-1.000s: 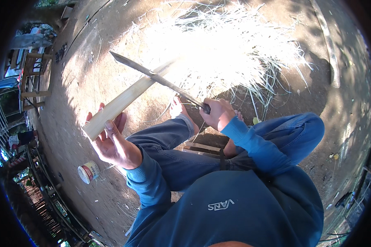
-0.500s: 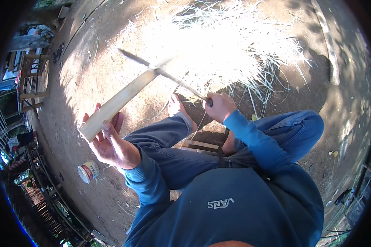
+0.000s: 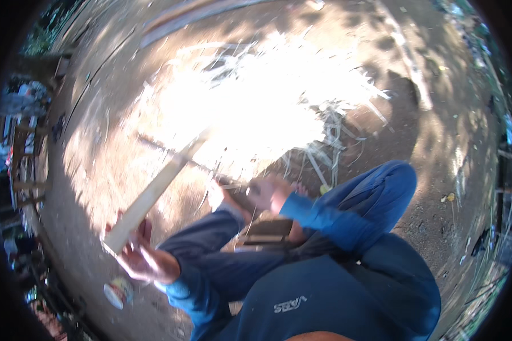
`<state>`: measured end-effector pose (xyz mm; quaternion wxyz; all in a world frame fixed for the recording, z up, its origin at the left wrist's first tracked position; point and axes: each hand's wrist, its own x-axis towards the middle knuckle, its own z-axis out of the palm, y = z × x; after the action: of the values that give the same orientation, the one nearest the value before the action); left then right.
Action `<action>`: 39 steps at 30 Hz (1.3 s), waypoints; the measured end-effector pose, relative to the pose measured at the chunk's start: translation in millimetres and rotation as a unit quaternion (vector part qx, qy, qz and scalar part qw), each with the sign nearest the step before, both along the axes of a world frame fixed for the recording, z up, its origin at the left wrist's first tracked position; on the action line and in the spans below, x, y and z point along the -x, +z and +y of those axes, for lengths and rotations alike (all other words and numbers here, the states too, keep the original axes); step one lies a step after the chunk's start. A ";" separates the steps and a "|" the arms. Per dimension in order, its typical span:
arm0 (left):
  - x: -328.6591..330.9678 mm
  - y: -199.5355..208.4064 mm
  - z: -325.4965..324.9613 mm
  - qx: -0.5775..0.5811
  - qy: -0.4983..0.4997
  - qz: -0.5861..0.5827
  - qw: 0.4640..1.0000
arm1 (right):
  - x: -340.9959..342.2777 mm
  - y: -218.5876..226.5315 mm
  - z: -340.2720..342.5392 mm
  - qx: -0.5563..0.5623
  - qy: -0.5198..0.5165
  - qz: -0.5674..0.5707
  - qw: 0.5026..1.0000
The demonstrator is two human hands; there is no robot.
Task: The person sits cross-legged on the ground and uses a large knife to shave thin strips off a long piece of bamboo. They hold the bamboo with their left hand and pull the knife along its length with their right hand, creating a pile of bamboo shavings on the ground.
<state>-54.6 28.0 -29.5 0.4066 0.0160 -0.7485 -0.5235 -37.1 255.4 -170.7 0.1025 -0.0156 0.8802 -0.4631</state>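
My left hand grips the near end of a long pale strip of split bamboo, thumb on one side and fingers on the other. The strip slants up and away to the right, its far end lost in glare. My right hand, blurred, is closed round the handle of a long, thin-bladed knife. Toward the far end of the strip, the blade crosses it and its tip points to the left; motion blur hides whether the edge bites in. Beyond both hands lies a sunlit heap of thin pale shavings.
A printed tub lies on the dirt at left. Between my feet is a small wooden piece. A pale pole lies at far right, and a long plank at the far edge. Wooden furniture stands at left.
The whole view has shifted, bringing the far plank into sight, and both hands appear lower and further left. The knife still crosses the bamboo strip, and both grips stay the same.
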 end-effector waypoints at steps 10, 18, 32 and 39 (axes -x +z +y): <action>5.7 -27.8 -9.2 0.081 -0.099 0.103 0.986 | -4.8 -18.6 14.9 -0.031 0.017 -0.037 0.999; 1.6 -38.2 -27.4 0.023 -0.111 -0.020 0.993 | 6.3 -52.7 5.3 -0.051 -0.010 -0.071 0.996; 1.4 -22.5 -23.0 0.016 -0.097 -0.025 0.995 | -21.3 -7.8 13.7 -0.063 0.029 -0.007 0.998; -0.4 -15.5 -9.2 0.002 -0.104 -0.024 0.994 | 14.1 -59.7 30.1 -0.107 -0.018 -0.132 0.985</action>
<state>-54.2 18.8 -45.0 0.3321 -0.0500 -0.7565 -0.5611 -51.2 285.5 -230.4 0.2111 0.0724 0.9036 -0.3657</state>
